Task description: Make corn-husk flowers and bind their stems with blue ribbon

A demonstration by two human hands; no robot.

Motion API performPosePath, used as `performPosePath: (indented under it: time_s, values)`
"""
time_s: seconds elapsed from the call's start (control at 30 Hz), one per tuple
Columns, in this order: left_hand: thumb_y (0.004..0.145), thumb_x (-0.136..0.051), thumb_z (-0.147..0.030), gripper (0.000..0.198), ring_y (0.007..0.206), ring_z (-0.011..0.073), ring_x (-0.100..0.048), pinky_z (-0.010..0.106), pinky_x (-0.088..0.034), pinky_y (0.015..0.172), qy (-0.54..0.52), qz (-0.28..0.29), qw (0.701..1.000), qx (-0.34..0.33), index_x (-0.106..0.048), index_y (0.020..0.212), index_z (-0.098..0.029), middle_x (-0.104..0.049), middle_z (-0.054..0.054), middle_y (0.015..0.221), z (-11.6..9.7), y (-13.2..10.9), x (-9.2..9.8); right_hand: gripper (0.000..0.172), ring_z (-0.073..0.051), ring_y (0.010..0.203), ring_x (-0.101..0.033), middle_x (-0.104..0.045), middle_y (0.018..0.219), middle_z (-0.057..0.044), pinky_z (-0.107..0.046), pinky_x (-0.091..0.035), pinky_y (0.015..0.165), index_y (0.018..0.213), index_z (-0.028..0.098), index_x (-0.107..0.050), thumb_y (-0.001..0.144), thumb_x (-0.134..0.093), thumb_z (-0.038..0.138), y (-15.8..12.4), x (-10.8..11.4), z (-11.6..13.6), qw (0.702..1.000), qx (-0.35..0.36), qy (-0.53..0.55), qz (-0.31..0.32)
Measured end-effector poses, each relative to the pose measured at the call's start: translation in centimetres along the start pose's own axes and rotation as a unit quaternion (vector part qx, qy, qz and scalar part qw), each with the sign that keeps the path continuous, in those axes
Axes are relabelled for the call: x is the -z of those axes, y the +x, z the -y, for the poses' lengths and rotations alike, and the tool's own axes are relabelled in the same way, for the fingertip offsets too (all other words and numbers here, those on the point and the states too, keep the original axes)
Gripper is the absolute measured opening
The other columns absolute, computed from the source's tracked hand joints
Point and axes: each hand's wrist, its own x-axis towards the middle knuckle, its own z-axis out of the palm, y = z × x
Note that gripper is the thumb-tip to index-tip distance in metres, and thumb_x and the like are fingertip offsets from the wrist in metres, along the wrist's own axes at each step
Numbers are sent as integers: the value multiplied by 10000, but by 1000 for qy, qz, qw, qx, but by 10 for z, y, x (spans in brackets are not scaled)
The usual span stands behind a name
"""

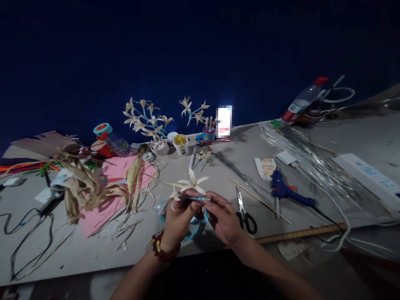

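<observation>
My left hand, with a beaded bracelet at the wrist, is closed on the stem of a cream flower made of pale, husk-like petals. A smaller flower sits by its fingers. My right hand pinches light blue tape at the stem, close to the left fingertips. A loose loop of the tape hangs beneath both hands. Fingers hide part of the stem. Just right of the right hand lie scissors with black handles.
A blue glue gun, a wooden stick, wires and a long ruler lie rightward. Dried corn husks cover pink paper on the left. Finished flower sprays, cups and a lit phone stand behind.
</observation>
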Motion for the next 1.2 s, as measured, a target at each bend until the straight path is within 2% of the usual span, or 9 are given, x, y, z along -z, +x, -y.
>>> performPosePath:
  time_s: [0.2,0.37,0.57,0.7,0.83,0.97,1.13,1.2]
  values:
    - [766,-752,-291,143,637,135,-628,241,-526,631,-6,-35,999,7,-700,829,-174,-688,21,728,-3,-2,-5,239,-89,576,-366,-473,649,43,-207,-302,538,774,193,-573,845,-691,388,-4,4,0,998,8,-44,34]
    - [729,-780,-292,164,748,168,-673,250,-539,693,6,-94,995,16,-721,797,-156,-732,52,794,-11,-4,-13,238,-98,597,-372,-475,705,32,-206,-320,520,796,196,-575,849,-682,402,-5,3,0,994,44,-100,19]
    - [763,-756,-283,129,720,159,-675,242,-541,680,19,-98,995,7,-744,793,-158,-743,48,777,-11,-5,-13,235,-95,578,-368,-448,676,33,-206,-322,503,773,190,-587,865,-668,391,-5,1,0,992,46,-113,15]
    - [721,-789,-309,170,710,152,-675,232,-541,666,15,-130,991,9,-738,789,-161,-742,40,777,-6,-5,-13,237,-99,607,-410,-480,753,11,-205,-347,499,764,182,-615,863,-671,390,-5,1,-1,990,56,-129,-3]
    - [718,-787,-322,184,685,151,-673,236,-543,659,27,-139,990,2,-725,780,-160,-725,29,728,-6,-6,-16,236,-93,618,-440,-495,798,2,-200,-363,493,758,176,-643,863,-672,386,-6,1,-4,987,66,-144,1]
    - [721,-778,-339,209,604,149,-651,243,-539,571,30,-150,988,19,-698,770,-152,-714,26,710,-8,-7,-16,225,-87,619,-464,-515,883,-9,-203,-371,480,797,181,-666,854,-677,399,-7,3,-8,989,55,-137,-13]
    - [733,-772,-325,200,580,126,-621,206,-492,523,34,-167,985,24,-707,811,-154,-708,16,703,-3,-5,-12,224,-102,606,-461,-507,732,16,-218,-374,527,816,190,-637,888,-632,403,-11,3,-6,987,24,-154,38]
    - [734,-774,-313,188,607,124,-628,203,-492,549,19,-177,984,27,-712,827,-161,-718,16,731,1,-3,-10,229,-108,607,-448,-487,686,28,-224,-371,551,801,193,-614,895,-618,401,-13,4,-3,985,13,-167,46]
